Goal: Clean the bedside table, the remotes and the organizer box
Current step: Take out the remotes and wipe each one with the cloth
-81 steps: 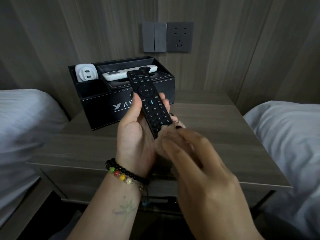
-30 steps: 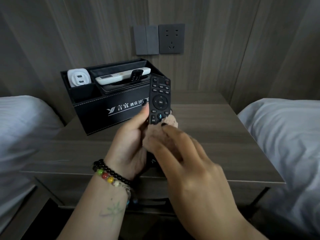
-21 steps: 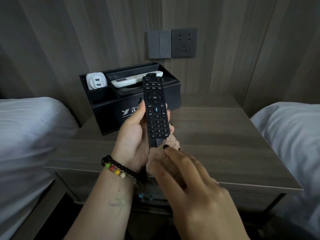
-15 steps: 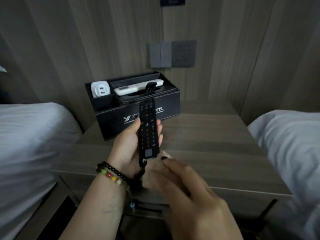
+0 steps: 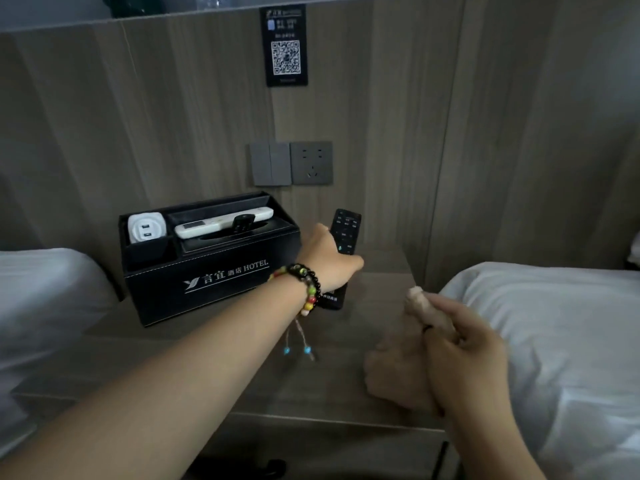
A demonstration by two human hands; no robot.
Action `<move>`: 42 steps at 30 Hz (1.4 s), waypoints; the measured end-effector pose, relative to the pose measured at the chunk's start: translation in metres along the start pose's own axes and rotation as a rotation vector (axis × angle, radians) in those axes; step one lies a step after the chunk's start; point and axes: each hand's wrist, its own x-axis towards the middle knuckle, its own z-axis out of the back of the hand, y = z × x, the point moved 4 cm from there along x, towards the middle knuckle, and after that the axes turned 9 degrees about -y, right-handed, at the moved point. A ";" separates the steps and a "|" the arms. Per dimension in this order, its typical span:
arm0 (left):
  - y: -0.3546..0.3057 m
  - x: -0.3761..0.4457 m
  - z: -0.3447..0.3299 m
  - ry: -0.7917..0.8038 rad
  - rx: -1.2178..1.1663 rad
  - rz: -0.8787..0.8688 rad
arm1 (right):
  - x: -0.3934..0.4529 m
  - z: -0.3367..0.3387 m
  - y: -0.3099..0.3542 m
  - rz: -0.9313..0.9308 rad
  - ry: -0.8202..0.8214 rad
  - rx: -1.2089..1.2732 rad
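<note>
Head view: left hand (image 5: 329, 261) fingers grip one black remote (image 5: 343, 247); right hand (image 5: 460, 362) fingers clutch one cloth (image 5: 420, 306); one white remote (image 5: 221, 225) in organizer box (image 5: 214, 282).

Your left hand (image 5: 330, 263) has carried the slim black plastic remote (image 5: 343, 251) out to one o'clock, apparently touching down beside the black leatherette organizer box (image 5: 207, 282); your right hand (image 5: 460, 362) has drawn the crumpled beige cloth (image 5: 420, 306) away.

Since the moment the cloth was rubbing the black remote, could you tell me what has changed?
The left hand has carried the black remote away from the cloth and forward, to the right of the organizer box. It still grips it. The right hand has drawn back, still holding the cloth. The white remote and charger stay in the box.
</note>
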 end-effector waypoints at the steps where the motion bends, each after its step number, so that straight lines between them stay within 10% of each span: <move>1: -0.002 0.008 -0.011 0.016 0.045 0.007 | 0.003 0.000 -0.002 -0.004 0.001 0.003; 21: 0.012 0.043 -0.119 0.050 0.431 0.174 | 0.025 0.007 -0.015 -0.086 0.014 -0.040; 31: 0.000 0.055 0.024 -0.423 0.511 -0.337 | 0.017 0.002 -0.012 -0.049 0.060 -0.042; 42: 0.097 0.104 0.102 -0.299 0.725 -0.132 | -0.008 -0.023 -0.007 -0.004 0.139 0.013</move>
